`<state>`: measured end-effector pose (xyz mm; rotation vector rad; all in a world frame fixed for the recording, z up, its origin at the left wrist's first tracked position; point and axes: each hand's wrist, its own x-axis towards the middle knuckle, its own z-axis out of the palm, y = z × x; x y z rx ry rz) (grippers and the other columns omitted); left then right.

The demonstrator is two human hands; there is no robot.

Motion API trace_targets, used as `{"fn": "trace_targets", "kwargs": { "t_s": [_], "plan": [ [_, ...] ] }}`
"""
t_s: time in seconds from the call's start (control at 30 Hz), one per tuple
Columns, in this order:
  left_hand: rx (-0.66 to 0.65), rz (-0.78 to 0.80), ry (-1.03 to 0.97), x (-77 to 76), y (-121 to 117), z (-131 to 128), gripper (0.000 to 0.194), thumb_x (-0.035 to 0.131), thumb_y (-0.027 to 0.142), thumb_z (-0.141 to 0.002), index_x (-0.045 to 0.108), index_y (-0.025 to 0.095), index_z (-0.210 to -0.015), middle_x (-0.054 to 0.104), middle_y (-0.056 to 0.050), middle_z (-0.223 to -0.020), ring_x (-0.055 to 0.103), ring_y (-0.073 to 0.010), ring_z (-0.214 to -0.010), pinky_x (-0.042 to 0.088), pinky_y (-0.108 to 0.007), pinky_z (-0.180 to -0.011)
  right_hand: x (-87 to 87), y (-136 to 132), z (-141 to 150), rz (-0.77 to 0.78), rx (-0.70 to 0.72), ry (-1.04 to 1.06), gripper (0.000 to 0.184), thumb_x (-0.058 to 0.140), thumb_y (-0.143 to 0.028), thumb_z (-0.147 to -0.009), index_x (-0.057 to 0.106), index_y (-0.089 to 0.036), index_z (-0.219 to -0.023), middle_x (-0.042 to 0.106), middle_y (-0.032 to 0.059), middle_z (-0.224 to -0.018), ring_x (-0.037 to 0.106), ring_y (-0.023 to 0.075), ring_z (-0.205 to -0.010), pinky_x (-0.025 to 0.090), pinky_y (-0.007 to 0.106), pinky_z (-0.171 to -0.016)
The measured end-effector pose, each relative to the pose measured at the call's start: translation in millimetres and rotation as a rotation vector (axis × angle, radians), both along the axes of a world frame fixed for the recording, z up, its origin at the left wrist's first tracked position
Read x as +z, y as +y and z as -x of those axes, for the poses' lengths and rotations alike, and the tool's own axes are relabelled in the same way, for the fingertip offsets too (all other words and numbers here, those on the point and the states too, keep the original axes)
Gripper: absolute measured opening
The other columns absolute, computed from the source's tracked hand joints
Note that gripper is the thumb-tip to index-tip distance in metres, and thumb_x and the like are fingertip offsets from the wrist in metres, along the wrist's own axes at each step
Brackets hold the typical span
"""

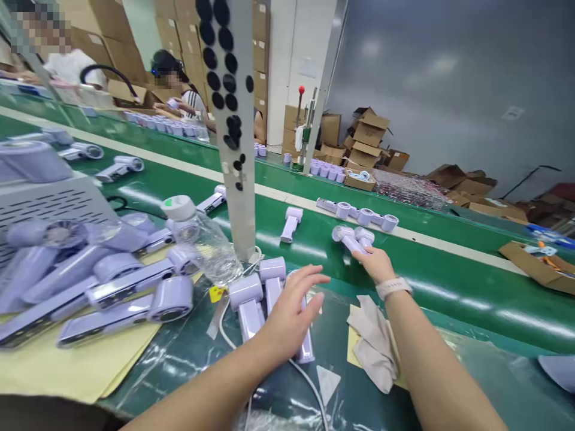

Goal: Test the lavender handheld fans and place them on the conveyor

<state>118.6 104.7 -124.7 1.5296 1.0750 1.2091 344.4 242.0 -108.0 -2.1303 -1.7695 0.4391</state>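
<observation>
My left hand (290,314), fingers spread, hovers over or rests lightly against several lavender handheld fans lying at the bench's inner edge; whether it touches them I cannot tell. One fan (247,296) shows its round head just left of the hand. My right hand (376,264), with a light band at the wrist, reaches onto the green conveyor belt. Its fingers are closed at the handle end of a lavender handheld fan (350,239). A second fan head (365,235) sits right beside that one, its handle partly hidden by the fingers.
A heap of similar fans (121,284) covers yellow sheets at left. A clear bottle (202,242) leans near a perforated metal post (238,179). A crumpled cloth (372,344) and a white cable (309,383) lie on the bench. More fans (365,215) sit across the belt. Co-workers sit beyond.
</observation>
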Motion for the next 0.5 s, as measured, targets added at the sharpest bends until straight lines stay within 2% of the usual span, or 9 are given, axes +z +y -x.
{"fn": "trace_targets", "kwargs": {
  "t_s": [0.07, 0.1, 0.2, 0.27, 0.3, 0.33, 0.4, 0.47, 0.5],
  "plan": [
    [-0.093, 0.283, -0.374, 5.6, -0.5, -5.1, 0.040, 0.065, 0.050, -0.096, 0.070, 0.026, -0.128, 0.063, -0.015, -0.149, 0.052, -0.0350, -0.147, 0.034, -0.059, -0.126, 10.0, -40.2, 10.3, -0.030, 0.117, 0.080, 0.033, 0.062, -0.038, -0.101, 0.077, -0.013, -0.116, 0.077, 0.0090, -0.103, 0.074, 0.0282, -0.096, 0.060, 0.041, -0.085],
    [-0.121, 0.378, -0.558, 8.1, -0.8, -8.2, 0.047, 0.070, 0.056, -0.092, 0.069, 0.025, -0.128, 0.064, -0.016, -0.148, 0.053, -0.0354, -0.146, 0.037, -0.058, -0.125, 12.9, -62.5, 17.7, -0.055, 0.184, 0.113, 0.036, 0.064, -0.040, -0.097, 0.079, -0.014, -0.117, 0.077, 0.0096, -0.107, 0.074, 0.0308, -0.100, 0.059, 0.042, -0.088],
    [-0.103, 0.454, -0.918, 13.4, 0.1, -14.7, 0.062, 0.087, 0.064, -0.073, 0.073, 0.020, -0.115, 0.074, -0.015, -0.132, 0.060, -0.0367, -0.138, 0.045, -0.053, -0.118, 15.9, -125.5, 45.6, -0.256, 0.381, 0.164, 0.050, 0.074, -0.048, -0.084, 0.079, -0.020, -0.125, 0.067, 0.0153, -0.141, 0.063, 0.0408, -0.129, 0.051, 0.054, -0.108],
    [-0.051, 0.459, -1.015, 15.5, 3.0, -13.3, 0.064, 0.095, 0.064, -0.060, 0.075, 0.018, -0.101, 0.081, -0.012, -0.110, 0.071, -0.0339, -0.119, 0.054, -0.048, -0.110, 16.2, -154.8, 59.9, -0.387, 0.454, 0.165, 0.060, 0.077, -0.051, -0.082, 0.076, -0.020, -0.132, 0.053, 0.0203, -0.158, 0.050, 0.0465, -0.144, 0.043, 0.063, -0.115],
    [-0.038, 0.480, -1.039, 16.3, 5.0, -10.6, 0.064, 0.097, 0.063, -0.055, 0.076, 0.017, -0.095, 0.081, -0.010, -0.100, 0.075, -0.0311, -0.107, 0.058, -0.044, -0.103, 16.4, -164.2, 63.6, -0.411, 0.478, 0.184, 0.061, 0.075, -0.052, -0.084, 0.074, -0.020, -0.136, 0.051, 0.0213, -0.159, 0.050, 0.0464, -0.145, 0.043, 0.065, -0.115],
    [-0.041, 0.512, -1.048, 17.1, 7.2, -7.0, 0.064, 0.098, 0.063, -0.053, 0.076, 0.016, -0.090, 0.081, -0.009, -0.093, 0.077, -0.0279, -0.096, 0.061, -0.041, -0.096, 16.8, -170.3, 65.0, -0.414, 0.484, 0.232, 0.057, 0.072, -0.050, -0.089, 0.072, -0.020, -0.138, 0.057, 0.0213, -0.155, 0.056, 0.0436, -0.140, 0.048, 0.064, -0.112],
    [-0.061, 0.578, -1.049, 18.9, 11.7, 1.5, 0.062, 0.092, 0.070, -0.058, 0.076, 0.015, -0.083, 0.080, -0.008, -0.084, 0.076, -0.0229, -0.080, 0.064, -0.036, -0.081, 16.6, -175.6, 63.8, -0.472, 0.474, 0.356, 0.038, 0.062, -0.039, -0.099, 0.074, -0.022, -0.130, 0.077, 0.0165, -0.124, 0.074, 0.0333, -0.112, 0.060, 0.055, -0.096],
    [-0.060, 0.601, -1.054, 20.9, 16.2, 9.6, 0.061, 0.081, 0.075, -0.070, 0.076, 0.015, -0.080, 0.079, -0.008, -0.081, 0.075, -0.0209, -0.071, 0.063, -0.034, -0.069, 12.9, -177.3, 64.4, -0.611, 0.521, 0.377, 0.023, 0.056, -0.025, -0.101, 0.077, -0.021, -0.109, 0.079, 0.0111, -0.097, 0.076, 0.0265, -0.090, 0.063, 0.047, -0.084],
    [-0.041, 0.582, -1.062, 22.0, 18.4, 13.0, 0.061, 0.077, 0.076, -0.074, 0.076, 0.016, -0.079, 0.079, -0.008, -0.079, 0.074, -0.0205, -0.069, 0.063, -0.034, -0.065, 9.0, -178.4, 67.6, -0.674, 0.577, 0.318, 0.020, 0.057, -0.019, -0.099, 0.077, -0.020, -0.097, 0.078, 0.0121, -0.097, 0.075, 0.0267, -0.092, 0.063, 0.047, -0.085]
  ]
}}
